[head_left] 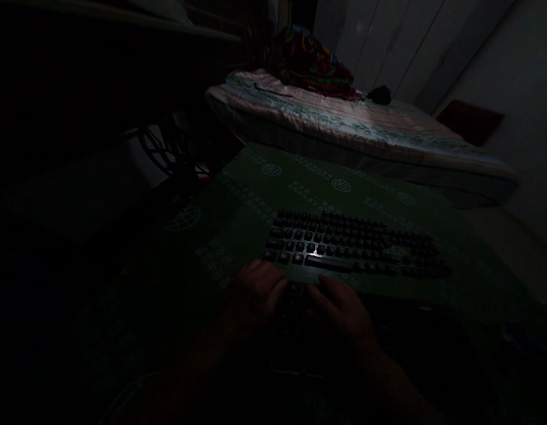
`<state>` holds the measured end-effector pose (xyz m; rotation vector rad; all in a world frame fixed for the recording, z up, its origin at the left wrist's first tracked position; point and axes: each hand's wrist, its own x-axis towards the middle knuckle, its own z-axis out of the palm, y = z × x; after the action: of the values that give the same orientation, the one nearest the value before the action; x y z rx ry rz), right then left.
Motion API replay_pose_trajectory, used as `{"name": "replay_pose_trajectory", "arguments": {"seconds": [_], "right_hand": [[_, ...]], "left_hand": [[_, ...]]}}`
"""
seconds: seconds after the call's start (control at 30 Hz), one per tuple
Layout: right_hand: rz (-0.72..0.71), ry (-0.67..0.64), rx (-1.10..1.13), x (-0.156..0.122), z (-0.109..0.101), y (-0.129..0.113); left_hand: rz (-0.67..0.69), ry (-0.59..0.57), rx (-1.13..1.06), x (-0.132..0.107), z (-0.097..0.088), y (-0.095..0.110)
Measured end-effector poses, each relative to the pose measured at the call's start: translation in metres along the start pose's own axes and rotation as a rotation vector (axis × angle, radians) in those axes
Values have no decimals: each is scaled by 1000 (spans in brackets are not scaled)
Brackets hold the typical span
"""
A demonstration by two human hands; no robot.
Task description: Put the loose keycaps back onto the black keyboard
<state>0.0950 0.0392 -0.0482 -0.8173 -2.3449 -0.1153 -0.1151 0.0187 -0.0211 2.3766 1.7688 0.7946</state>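
A dark keyboard body (415,330) lies nearest me, and much of it is lost in shadow. My left hand (256,289) is closed at its far left edge, with curled fingers and the thumb pointing inward. Across a small gap, my right hand (344,310) rests on the same far edge, its thumb and forefinger bent over it. A single dark keycap (295,287) shows between the two thumbs. Beyond my hands, many loose black keycaps (335,239) lie in rows, set out like a keyboard. The undersides of both hands are hidden.
Everything lies on a green sheet with white print (238,200). A bed with a patterned mattress (344,121) stands behind it, a heap of red cloth (313,65) on top. To the left are a dark table (100,23) and a spoked wheel (160,144). The light is very dim.
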Motion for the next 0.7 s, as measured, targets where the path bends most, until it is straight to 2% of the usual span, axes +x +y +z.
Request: {"name": "replay_pose_trajectory", "arguments": {"seconds": [0.17, 0.47, 0.7], "right_hand": [[-13, 38, -18, 2, 0, -1], [3, 7, -15, 5, -2, -6], [30, 7, 4, 5, -3, -6]], "left_hand": [[3, 10, -6, 1, -1, 2], [4, -5, -17, 0, 0, 1], [-46, -48, 65, 2, 1, 4]]}}
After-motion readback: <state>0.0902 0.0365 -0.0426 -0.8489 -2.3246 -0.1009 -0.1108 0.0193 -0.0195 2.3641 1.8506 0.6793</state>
